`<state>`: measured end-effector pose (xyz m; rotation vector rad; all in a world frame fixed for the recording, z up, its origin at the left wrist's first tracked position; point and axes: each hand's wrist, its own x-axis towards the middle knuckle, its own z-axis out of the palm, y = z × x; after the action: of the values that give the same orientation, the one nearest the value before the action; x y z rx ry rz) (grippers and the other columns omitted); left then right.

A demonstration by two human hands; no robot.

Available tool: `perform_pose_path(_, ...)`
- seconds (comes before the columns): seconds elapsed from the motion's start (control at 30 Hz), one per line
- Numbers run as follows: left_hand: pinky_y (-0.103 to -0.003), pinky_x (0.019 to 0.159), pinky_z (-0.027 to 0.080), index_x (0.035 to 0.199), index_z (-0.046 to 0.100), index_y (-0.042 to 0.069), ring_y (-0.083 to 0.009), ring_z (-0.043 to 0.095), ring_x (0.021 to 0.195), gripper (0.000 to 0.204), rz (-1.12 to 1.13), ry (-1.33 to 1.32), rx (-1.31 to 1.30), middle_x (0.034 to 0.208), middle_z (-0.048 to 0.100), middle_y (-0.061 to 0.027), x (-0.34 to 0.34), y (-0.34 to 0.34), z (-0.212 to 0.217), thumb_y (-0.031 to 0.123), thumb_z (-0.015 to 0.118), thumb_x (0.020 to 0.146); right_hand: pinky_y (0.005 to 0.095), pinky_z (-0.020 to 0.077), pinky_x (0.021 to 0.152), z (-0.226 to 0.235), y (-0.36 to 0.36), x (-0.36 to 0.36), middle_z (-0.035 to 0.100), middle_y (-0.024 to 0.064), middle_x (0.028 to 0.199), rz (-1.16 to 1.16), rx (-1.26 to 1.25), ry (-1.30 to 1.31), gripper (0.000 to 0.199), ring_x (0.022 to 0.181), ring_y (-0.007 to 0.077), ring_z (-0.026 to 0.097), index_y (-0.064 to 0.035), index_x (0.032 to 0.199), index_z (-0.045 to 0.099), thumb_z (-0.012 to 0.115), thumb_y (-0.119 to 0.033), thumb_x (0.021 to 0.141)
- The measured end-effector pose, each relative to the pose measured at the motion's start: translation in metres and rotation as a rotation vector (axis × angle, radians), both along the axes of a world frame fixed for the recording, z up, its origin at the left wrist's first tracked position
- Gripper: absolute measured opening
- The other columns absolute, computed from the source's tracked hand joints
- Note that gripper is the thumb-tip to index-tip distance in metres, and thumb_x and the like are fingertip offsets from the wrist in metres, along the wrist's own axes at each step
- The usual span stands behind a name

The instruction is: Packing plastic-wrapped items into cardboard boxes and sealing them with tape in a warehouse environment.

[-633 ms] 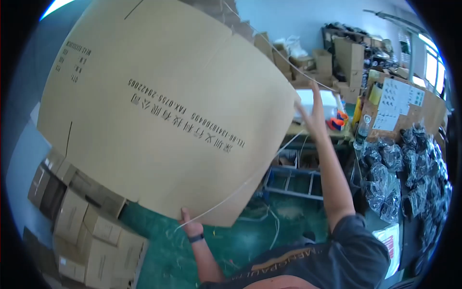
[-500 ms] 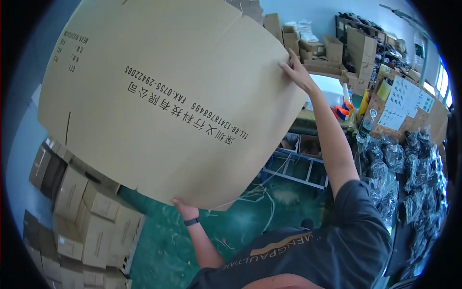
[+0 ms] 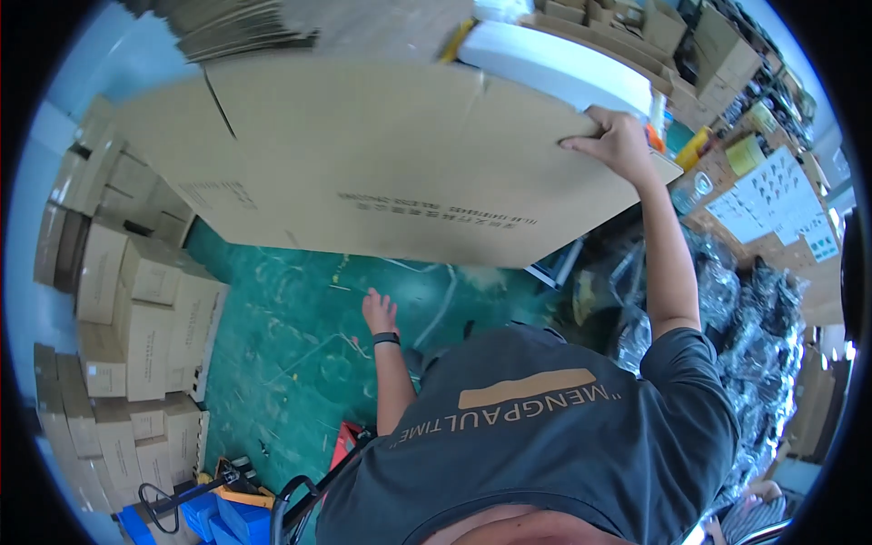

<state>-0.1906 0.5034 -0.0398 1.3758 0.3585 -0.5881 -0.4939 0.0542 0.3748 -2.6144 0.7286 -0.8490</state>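
A large flat sheet of brown cardboard (image 3: 381, 154), printed with dark lettering and cut with slots, spans the upper middle of the view. My right hand (image 3: 619, 148) grips its upper right edge, with the thumb on the near face and the other fingers partly hidden at the edge. Below the sheet's lower edge, my left hand (image 3: 379, 312) is apart from the cardboard, fingers spread and holding nothing. A dark band (image 3: 386, 338) circles the left wrist.
Closed cartons (image 3: 150, 313) are stacked along the left wall. Piled cardboard sheets (image 3: 232, 27) lie at the upper left. Plastic-wrapped dark items (image 3: 758, 354) are heaped at right, near a board with papers (image 3: 777, 204). Blue boxes (image 3: 241, 520) sit lower left on the green floor (image 3: 282, 363).
The cardboard sheet has tilted, and its lower edge has risen. My left hand has let go of that edge, while my right hand keeps its grip, now lower and farther right.
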Motion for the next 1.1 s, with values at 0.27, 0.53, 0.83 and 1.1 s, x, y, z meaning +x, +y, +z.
perform_pose_path(0.27, -0.052, 0.134, 0.015, 0.174, 0.005, 0.008, -0.0391, 0.012, 0.166, 0.113, 0.106, -0.207, -0.037, 0.180, 0.009, -0.0213, -0.001, -0.077, 0.063, 0.084, 0.044, 0.100, 0.0469, 0.0565, 0.076, -0.211, -0.069, -0.163, 0.067, 0.0097, 0.092, 0.108, -0.129, 0.514, 0.037, 0.093, 0.0354, 0.067, -0.0078, 0.093, 0.069, 0.075, -0.044, 0.095)
perform_pose_path(0.53, -0.047, 0.119, 0.043, 0.166, 0.025, -0.007, -0.0379, 0.048, 0.147, 0.116, 0.078, -0.301, 0.188, 0.168, 0.037, -0.0278, 0.153, -0.141, 0.116, 0.075, 0.068, 0.094, 0.0471, 0.0522, 0.105, -0.184, -0.057, -0.178, 0.071, 0.0183, 0.129, 0.461, 0.720, 0.880, 0.063, 0.122, 0.0390, 0.066, -0.0099, 0.136, 0.074, 0.074, -0.058, 0.095)
perform_pose_path(0.83, -0.050, 0.106, 0.056, 0.161, 0.037, -0.005, -0.0362, 0.064, 0.127, 0.067, 0.332, -0.366, -0.076, 0.155, 0.053, -0.0225, 0.168, -0.121, 0.060, 0.035, 0.059, 0.112, 0.0453, 0.0572, 0.097, -0.171, -0.132, -0.128, 0.076, 0.0163, 0.122, 0.023, 0.773, 0.717, 0.066, 0.107, 0.0346, 0.076, -0.0093, 0.137, 0.072, 0.076, -0.058, 0.094)
perform_pose_path(1.1, -0.047, 0.118, 0.047, 0.167, 0.032, 0.003, -0.0307, 0.056, 0.137, 0.088, -0.100, -0.424, 0.167, 0.156, 0.052, -0.0165, 0.192, -0.147, 0.110, -0.011, 0.059, 0.083, 0.0528, 0.0560, 0.091, -0.163, -0.231, -0.080, 0.075, 0.0274, 0.101, -0.326, 0.412, 0.924, 0.045, 0.102, 0.0441, 0.073, -0.0092, 0.123, 0.076, 0.069, -0.047, 0.100)
